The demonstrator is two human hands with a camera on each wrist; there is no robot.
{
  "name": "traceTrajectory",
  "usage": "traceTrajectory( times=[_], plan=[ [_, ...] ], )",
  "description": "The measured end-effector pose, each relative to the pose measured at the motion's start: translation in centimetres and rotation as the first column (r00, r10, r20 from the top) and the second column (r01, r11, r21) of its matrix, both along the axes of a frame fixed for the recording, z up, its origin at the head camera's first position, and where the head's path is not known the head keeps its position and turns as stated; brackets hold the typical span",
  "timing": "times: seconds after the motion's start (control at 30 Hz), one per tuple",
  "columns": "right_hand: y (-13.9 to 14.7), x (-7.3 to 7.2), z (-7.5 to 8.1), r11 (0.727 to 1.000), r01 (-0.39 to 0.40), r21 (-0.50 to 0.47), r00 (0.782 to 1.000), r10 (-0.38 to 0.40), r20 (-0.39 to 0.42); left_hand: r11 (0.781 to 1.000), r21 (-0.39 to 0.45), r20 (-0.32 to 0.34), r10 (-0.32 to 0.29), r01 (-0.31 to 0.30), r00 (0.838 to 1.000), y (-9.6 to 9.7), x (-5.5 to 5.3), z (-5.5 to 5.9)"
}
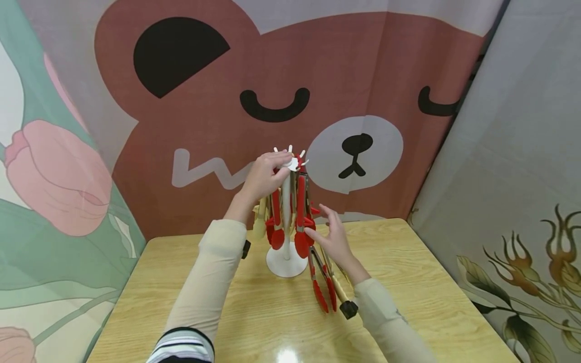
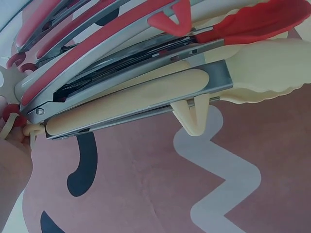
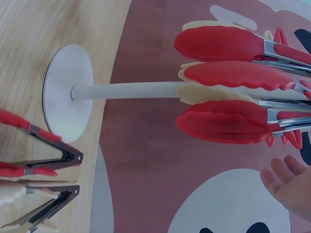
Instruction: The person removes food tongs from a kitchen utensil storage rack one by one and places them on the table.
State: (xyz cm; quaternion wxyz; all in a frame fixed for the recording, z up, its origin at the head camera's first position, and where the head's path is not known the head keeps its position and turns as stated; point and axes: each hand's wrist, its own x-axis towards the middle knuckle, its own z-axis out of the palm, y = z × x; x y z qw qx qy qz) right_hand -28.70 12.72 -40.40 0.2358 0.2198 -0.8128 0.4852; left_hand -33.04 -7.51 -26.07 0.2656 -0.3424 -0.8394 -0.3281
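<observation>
A white stand (image 1: 287,252) with a round base and a ring of hooks on top carries several red and beige kitchen tongs. My left hand (image 1: 265,174) holds the stand's top, fingers over the hook disc and thumb beneath it. In the left wrist view, beige tongs (image 2: 131,99) and red-handled tongs hang by their loops close to that hand. My right hand (image 1: 333,234) is beside the hanging red tongs (image 1: 301,217), with fingers apart and nothing in them; its fingertips (image 3: 279,177) show below the tongs in the right wrist view.
Red tongs (image 1: 320,285) lie spread on the wooden table (image 1: 408,292), right of the base. Beige tongs (image 3: 41,206) lie beside them. A bear-printed curtain (image 1: 204,121) hangs behind the table, with patterned curtains at both sides.
</observation>
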Motion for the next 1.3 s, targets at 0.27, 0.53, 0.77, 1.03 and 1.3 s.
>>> traceTrajectory(
  times=[0.27,0.53,0.77,1.03,1.3],
  plan=[
    [-1.1,-0.6,0.4,1.0,0.016,0.01,1.0,-0.016,-0.001,1.0,0.009,-0.014,-0.005,0.005,1.0,0.0,-0.1,-0.1],
    [-1.6,-0.7,0.4,1.0,0.009,-0.007,1.0,-0.009,0.004,1.0,0.022,-0.029,-0.012,0.013,0.999,0.0,-0.2,-0.2],
    [-2.0,-1.1,0.0,1.0,0.009,-0.005,1.0,-0.009,-0.003,1.0,0.028,-0.022,-0.004,0.004,1.0,0.1,-0.1,-0.2],
    [-2.2,-1.5,-0.3,0.999,0.013,-0.035,0.999,-0.014,-0.047,1.0,0.029,-0.014,0.002,-0.001,1.0,0.2,-0.3,-0.3],
    [-2.0,-0.5,0.0,0.996,-0.002,-0.09,0.995,-0.007,-0.104,0.999,0.034,-0.012,0.006,-0.006,1.0,0.1,-0.2,-0.3]
  ],
)
